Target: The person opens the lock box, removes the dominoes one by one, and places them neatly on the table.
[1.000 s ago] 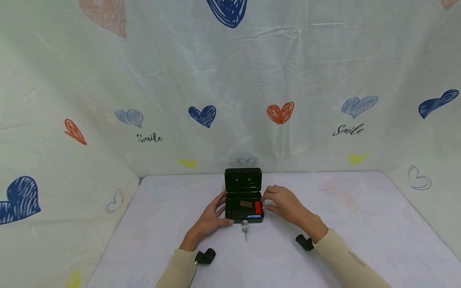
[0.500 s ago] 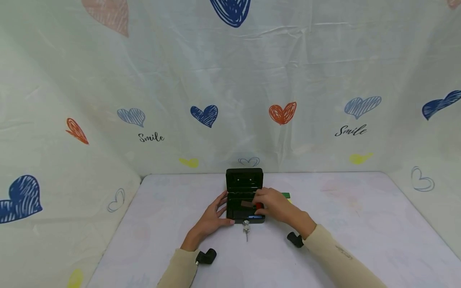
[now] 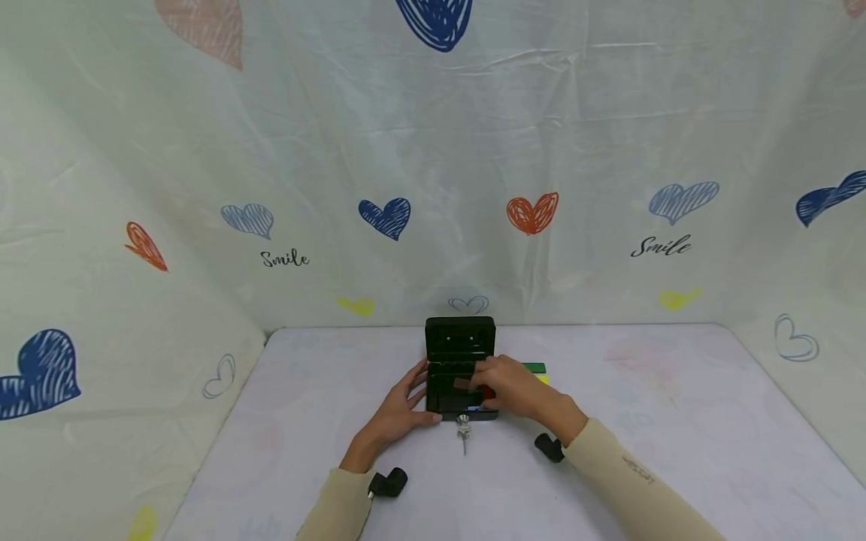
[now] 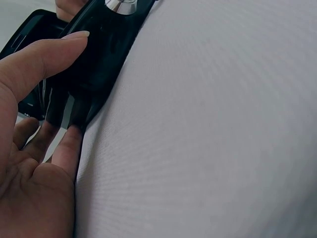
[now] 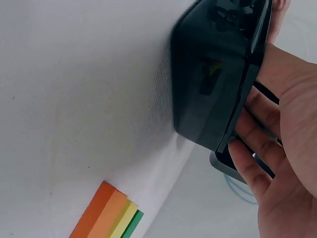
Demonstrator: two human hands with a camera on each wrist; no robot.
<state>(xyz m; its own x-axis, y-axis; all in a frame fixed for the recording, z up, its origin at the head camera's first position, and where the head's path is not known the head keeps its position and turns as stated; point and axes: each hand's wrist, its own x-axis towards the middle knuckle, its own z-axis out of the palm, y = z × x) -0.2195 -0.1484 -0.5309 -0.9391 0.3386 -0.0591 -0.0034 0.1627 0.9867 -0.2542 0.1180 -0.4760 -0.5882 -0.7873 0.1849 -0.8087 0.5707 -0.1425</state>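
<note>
A black cash box (image 3: 462, 415) stands on the table, lid (image 3: 460, 338) raised. My left hand (image 3: 399, 406) is spread against its left side, thumb along the front face in the left wrist view. Over the right rim, my right hand (image 3: 514, 387) reaches in with bent fingers. Between its thumb and forefinger shows a red block (image 3: 488, 392); I cannot tell whether they pinch it. A brown block (image 3: 461, 384) lies by the fingertips, and a blue piece (image 3: 473, 409) shows at the front. A key (image 3: 464, 430) sits in the front lock.
Right of the box, partly behind my right hand in the head view, lie a green strip (image 3: 534, 368) and a yellow one (image 3: 543, 379). In the right wrist view, orange strips (image 5: 96, 210) lie alongside them. A white sheet with printed hearts (image 3: 384, 218) hangs behind the table.
My right hand has moved left from beside the box to over its inside, uncovering the green and yellow strips. My left hand has stayed against the box.
</note>
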